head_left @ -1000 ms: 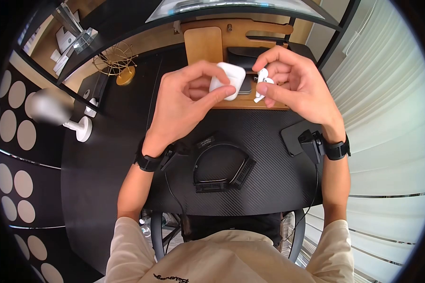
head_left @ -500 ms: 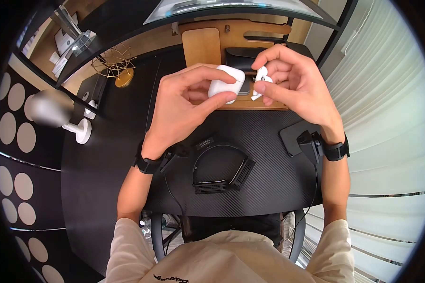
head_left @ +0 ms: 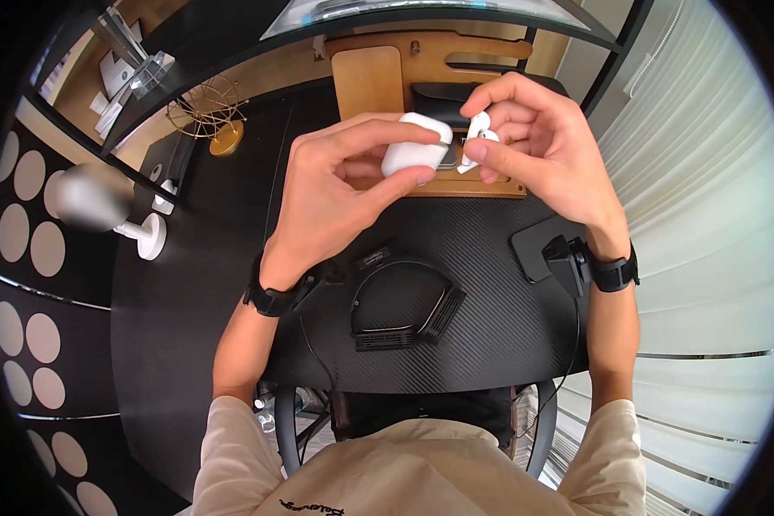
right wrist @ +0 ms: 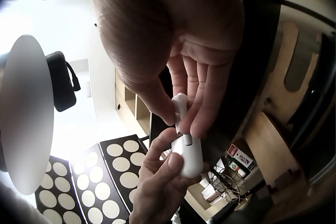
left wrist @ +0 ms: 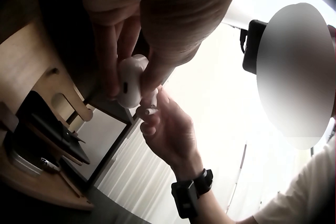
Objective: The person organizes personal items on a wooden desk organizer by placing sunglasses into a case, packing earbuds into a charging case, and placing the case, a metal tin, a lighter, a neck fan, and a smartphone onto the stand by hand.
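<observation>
Above the desk (head_left: 516, 335), a white case (head_left: 411, 160) lies pinched in the left hand (head_left: 328, 185).

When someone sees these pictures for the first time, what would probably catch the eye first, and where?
The eye would probably fall first on the small white case in the left grip and the white earbuds in the right grip, close together at upper middle of the head view. Next might come the black curved device lying on the dark desk below them, and the gold wire ornament at upper left.
</observation>
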Demonstrator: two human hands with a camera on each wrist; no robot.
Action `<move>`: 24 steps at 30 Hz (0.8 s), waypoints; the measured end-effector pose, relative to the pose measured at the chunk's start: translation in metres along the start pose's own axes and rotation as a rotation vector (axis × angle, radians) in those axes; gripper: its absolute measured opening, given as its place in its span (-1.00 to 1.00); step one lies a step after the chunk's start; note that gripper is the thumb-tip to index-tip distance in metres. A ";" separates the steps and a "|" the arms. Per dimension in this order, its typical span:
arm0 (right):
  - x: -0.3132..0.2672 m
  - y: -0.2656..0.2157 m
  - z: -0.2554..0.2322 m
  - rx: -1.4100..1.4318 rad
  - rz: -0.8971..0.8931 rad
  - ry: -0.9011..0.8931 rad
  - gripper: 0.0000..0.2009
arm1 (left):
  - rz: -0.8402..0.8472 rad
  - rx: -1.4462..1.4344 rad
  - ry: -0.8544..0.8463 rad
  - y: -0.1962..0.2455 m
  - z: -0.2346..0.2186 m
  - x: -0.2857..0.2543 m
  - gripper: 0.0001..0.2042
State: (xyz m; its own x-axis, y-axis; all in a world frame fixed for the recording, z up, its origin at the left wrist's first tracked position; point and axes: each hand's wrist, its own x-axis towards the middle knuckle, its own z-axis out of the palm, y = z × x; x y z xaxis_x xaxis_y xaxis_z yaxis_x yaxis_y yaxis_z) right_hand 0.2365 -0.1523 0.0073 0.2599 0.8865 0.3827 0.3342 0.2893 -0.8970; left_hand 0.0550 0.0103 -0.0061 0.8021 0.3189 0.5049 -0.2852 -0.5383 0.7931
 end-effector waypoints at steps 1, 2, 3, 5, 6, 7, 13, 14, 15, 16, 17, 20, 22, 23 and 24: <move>0.000 0.001 0.000 -0.005 -0.001 -0.002 -0.77 | 0.011 0.005 0.001 0.000 0.000 0.000 -0.70; 0.001 0.001 0.001 -0.012 -0.004 -0.004 -0.77 | 0.009 0.006 0.005 0.000 0.000 -0.001 -0.70; 0.001 0.001 0.001 -0.012 -0.005 -0.006 -0.77 | 0.016 0.016 0.005 0.001 0.000 -0.001 -0.68; 0.001 0.000 0.001 -0.009 -0.003 0.000 -0.77 | 0.028 0.028 0.005 0.002 -0.001 -0.001 -0.67; 0.000 -0.001 0.001 -0.011 -0.006 0.003 -0.77 | 0.037 0.035 0.004 0.001 -0.001 -0.001 -0.65; 0.000 -0.002 0.001 -0.004 -0.005 0.009 -0.77 | 0.044 0.039 0.002 0.000 -0.002 0.000 -0.64; 0.000 0.000 0.001 -0.015 -0.016 -0.002 -0.76 | 0.036 0.039 -0.002 0.000 -0.001 -0.001 -0.58; 0.000 0.000 0.002 -0.011 -0.014 -0.005 -0.76 | 0.035 0.040 0.000 0.000 -0.001 -0.001 -0.58; 0.000 0.000 0.002 -0.011 -0.015 -0.006 -0.76 | 0.035 0.035 0.010 0.000 -0.001 -0.001 -0.55; 0.000 -0.001 0.002 -0.012 -0.007 -0.003 -0.76 | 0.037 0.030 0.019 0.001 -0.001 -0.001 -0.51; 0.000 -0.001 0.002 -0.013 0.001 0.002 -0.76 | 0.040 0.032 0.018 0.000 -0.001 -0.001 -0.51; -0.001 -0.004 0.000 -0.013 -0.008 0.012 -0.76 | 0.075 0.069 0.023 -0.002 -0.001 0.001 -0.45; -0.002 -0.006 -0.001 -0.013 -0.011 0.019 -0.76 | 0.055 0.071 0.031 -0.002 0.000 0.000 -0.42; -0.002 -0.007 -0.001 -0.010 -0.015 0.020 -0.76 | 0.052 0.070 0.031 -0.002 -0.001 0.000 -0.42; -0.002 -0.008 0.001 -0.008 -0.012 0.018 -0.76 | 0.092 0.088 0.027 -0.002 -0.001 0.000 -0.42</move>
State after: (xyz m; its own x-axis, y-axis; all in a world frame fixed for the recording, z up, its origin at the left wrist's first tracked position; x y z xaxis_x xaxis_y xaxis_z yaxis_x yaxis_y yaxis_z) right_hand 0.2325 -0.1559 0.0137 0.2716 0.8764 0.3978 0.3448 0.2973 -0.8904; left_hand 0.0553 0.0124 -0.0075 0.7602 0.2853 0.5836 -0.3082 -0.6324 0.7107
